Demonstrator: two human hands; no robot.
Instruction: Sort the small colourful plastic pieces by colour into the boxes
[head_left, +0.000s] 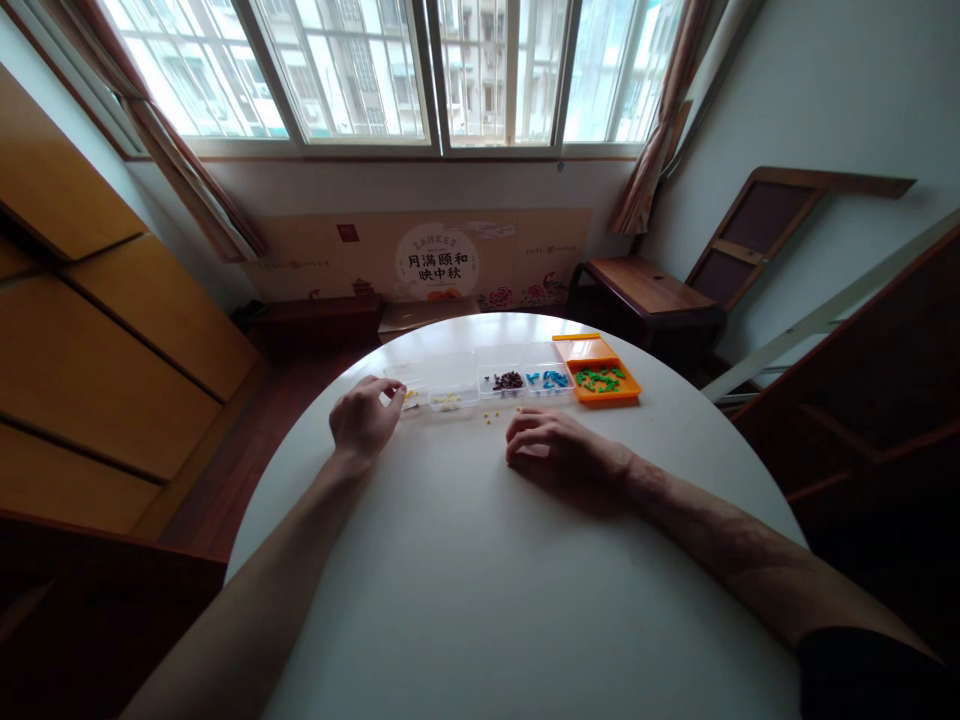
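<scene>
A round white table [480, 580] carries a row of small clear boxes at its far side. My left hand [364, 418] is curled in a pinch beside the leftmost clear box [415, 397], which holds yellowish bits; what the fingers hold is too small to make out. My right hand [547, 445] rests palm down on the table, fingers bent, just below a few loose yellow beads [490, 416]. Further right are a box of pale beads [448, 399], one of dark beads [508, 381], one of blue beads [549, 379], and an orange tray [604, 381] with green beads.
A wooden bench [645, 288] and a leaning folded frame [757, 235] stand at the back right. Wooden cabinets [97, 360] line the left wall. A printed cardboard sheet [435, 258] leans under the window.
</scene>
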